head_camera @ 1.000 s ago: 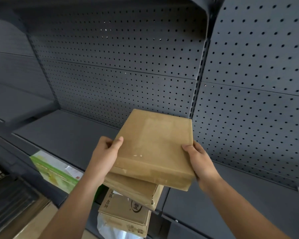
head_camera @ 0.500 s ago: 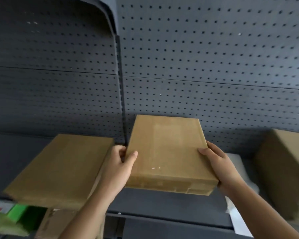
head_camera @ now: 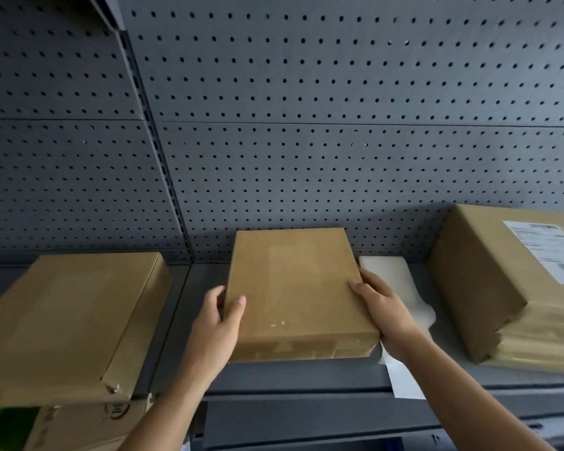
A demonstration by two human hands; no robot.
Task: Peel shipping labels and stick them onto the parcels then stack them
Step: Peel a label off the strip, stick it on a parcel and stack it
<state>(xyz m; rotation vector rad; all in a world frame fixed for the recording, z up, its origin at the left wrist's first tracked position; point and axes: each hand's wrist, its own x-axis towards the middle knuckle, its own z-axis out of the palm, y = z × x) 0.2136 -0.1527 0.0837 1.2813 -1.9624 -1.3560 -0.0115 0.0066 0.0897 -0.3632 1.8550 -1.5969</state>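
The plain brown parcel, seemingly resting at the front of the grey shelf, is gripped at its sides by the left hand and right hand, thumbs laid on top.

Dim, flat light lies evenly on the grey pegboard. At the pegboard's foot the middle parcel throws a soft shadow backwards. Towards the pegboard's sides its rows of holes curve, and the label low at its right end looks smeared.
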